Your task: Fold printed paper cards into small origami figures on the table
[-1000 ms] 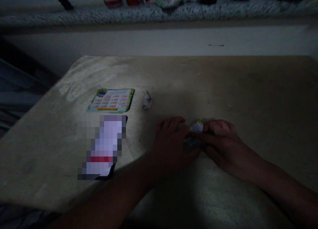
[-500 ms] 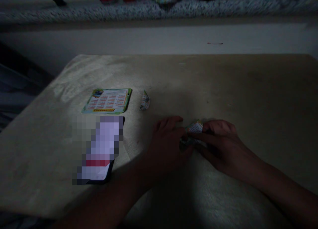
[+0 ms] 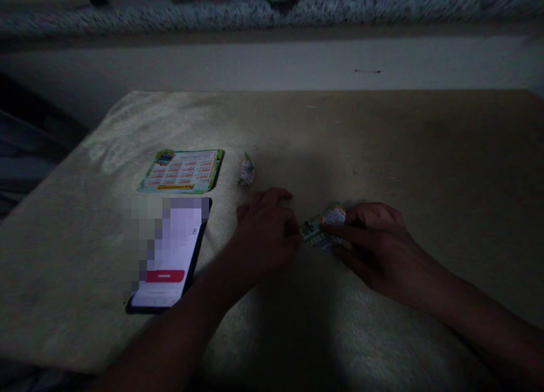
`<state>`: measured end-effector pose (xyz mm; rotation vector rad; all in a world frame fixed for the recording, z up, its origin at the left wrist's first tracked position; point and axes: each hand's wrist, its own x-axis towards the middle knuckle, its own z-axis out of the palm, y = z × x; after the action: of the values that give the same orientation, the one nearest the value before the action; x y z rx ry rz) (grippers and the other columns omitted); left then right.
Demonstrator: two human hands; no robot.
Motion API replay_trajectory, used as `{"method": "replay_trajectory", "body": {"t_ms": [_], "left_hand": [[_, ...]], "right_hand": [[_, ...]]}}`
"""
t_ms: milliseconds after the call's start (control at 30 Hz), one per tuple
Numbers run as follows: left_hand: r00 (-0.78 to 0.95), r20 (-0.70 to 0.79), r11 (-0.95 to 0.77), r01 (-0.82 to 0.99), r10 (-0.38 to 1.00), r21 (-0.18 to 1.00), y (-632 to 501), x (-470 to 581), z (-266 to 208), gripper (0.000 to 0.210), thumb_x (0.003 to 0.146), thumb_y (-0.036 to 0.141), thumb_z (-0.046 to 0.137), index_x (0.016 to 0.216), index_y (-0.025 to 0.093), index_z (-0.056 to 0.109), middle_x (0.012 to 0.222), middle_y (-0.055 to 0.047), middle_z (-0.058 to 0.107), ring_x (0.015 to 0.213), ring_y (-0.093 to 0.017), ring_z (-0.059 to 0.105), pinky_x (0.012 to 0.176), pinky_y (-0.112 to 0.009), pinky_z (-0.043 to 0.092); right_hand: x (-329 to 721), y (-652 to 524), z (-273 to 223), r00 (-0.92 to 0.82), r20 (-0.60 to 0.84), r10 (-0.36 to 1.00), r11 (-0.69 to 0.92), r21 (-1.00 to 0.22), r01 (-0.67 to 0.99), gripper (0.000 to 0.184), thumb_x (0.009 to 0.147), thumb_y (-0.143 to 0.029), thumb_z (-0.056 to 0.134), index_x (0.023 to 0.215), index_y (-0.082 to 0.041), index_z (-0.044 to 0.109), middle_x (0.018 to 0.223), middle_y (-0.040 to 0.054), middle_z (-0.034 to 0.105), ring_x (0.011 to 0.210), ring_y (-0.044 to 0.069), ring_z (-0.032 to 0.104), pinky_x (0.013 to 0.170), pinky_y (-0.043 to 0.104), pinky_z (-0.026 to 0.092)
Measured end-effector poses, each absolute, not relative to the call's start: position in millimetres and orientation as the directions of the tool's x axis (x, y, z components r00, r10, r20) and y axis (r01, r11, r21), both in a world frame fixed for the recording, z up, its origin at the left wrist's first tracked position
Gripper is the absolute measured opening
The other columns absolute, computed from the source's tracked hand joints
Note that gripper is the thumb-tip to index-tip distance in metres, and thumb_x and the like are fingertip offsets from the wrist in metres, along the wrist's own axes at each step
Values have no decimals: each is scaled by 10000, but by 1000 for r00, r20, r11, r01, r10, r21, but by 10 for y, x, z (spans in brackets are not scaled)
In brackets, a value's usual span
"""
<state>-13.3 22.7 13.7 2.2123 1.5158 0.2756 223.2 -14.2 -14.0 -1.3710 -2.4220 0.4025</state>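
A dim tabletop [image 3: 425, 148] is shown, with places given from the phone [image 3: 174, 256], which is laid screen up nearest the viewer. To the right of the phone, the left hand [image 3: 267, 230] is held with fingers bent beside the near-side end of a folded printed paper [image 3: 334, 216]; whether the paper is pinched there cannot be told. Farther right of the phone, the paper is held under the outstretched index finger of the right hand [image 3: 376, 242], whose other fingers are curled at its far corner; any grip beneath is hidden. Beyond the phone, a stack of printed sheets [image 3: 182, 171] is seen lying flat; beyond it and to the right, a small folded piece [image 3: 246, 171] is set apart. A pale wall [image 3: 255, 63] and a speckled ledge [image 3: 238, 18] are seen farthest from the phone. It is judged that the paper could be skewed if the index finger were lifted early, and that creases could be misplaced in the poor light.
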Motion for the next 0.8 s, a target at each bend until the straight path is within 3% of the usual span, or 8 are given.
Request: {"method": "replay_trajectory", "body": {"t_ms": [333,467,667,800], "left_hand": [[407,-72,-322,807,910,496,248,-217,122,62,746,164,708,755,215,742,1360,-108,567,1290,-371,516,1036,-639,390],[426,5,-366,769,905,524,175,-187,59,186,766,188,714,950,211,710,1342,-102,577,1286,-329,515,1078,-568,395],[418,88,-386,712,904,587,72,-67,-57,450,810,247,729,1225,178,571,1263,-109,620,1204,-282,545,1060,-478,438],[342,23,-243,618,939,748,62,-28,-41,637,791,252,755,1372,182,504,1277,-109,642,1155,-270,595,1008,-443,481]], "right_hand": [[2237,-134,-141,-488,149,860,502,-410,761,374,910,-286,683,1280,-341,686,1112,62,663,1091,274,589,991,522,399],[2237,-117,-149,-484,191,854,514,-455,728,400,899,-246,702,1289,-331,665,1092,55,670,1065,265,604,958,508,417],[2221,-76,-150,-425,287,859,506,-605,615,450,898,-149,696,1323,-269,607,925,22,701,917,207,649,915,435,484],[2202,-118,-176,-285,220,933,342,-790,509,436,902,-150,677,1308,-274,579,919,7,702,833,170,689,739,315,553]]}}
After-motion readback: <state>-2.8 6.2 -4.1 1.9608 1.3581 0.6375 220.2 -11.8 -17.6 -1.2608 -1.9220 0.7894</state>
